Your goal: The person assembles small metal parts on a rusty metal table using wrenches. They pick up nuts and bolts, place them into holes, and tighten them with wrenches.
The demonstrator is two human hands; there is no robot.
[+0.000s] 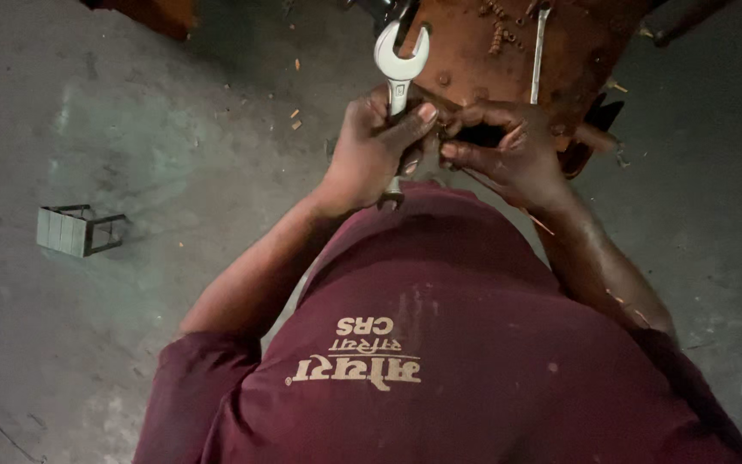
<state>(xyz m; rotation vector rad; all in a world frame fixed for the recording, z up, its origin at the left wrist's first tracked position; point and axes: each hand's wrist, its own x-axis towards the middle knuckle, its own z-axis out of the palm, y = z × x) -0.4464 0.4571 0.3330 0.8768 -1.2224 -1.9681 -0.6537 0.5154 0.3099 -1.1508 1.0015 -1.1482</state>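
The bright steel open-ended spanner point(398, 64) stood nearly upright in your grip, its forked head uppermost and open towards the top of the view, silhouetted against the edge of the rusty brown metal plate point(474, 51). Your left hand point(371, 155) was wrapped tight around its shank, fingers fully curled and the thumb pressed along the handle; the lower end poked out below your palm, just above your maroon shirt point(440, 344). Your right hand point(508, 155) sat just beside it, fingers bent around a small dark part point(478, 135) (too shadowed to tell what it was), held against the plate's near edge.

On the plate lay a slim grey metal rod point(539, 51) and a scatter of small rusty threaded pieces point(500, 30). Well apart to your left, a small grey wire-framed block point(75, 230) rested on the dusty concrete floor point(173, 172).
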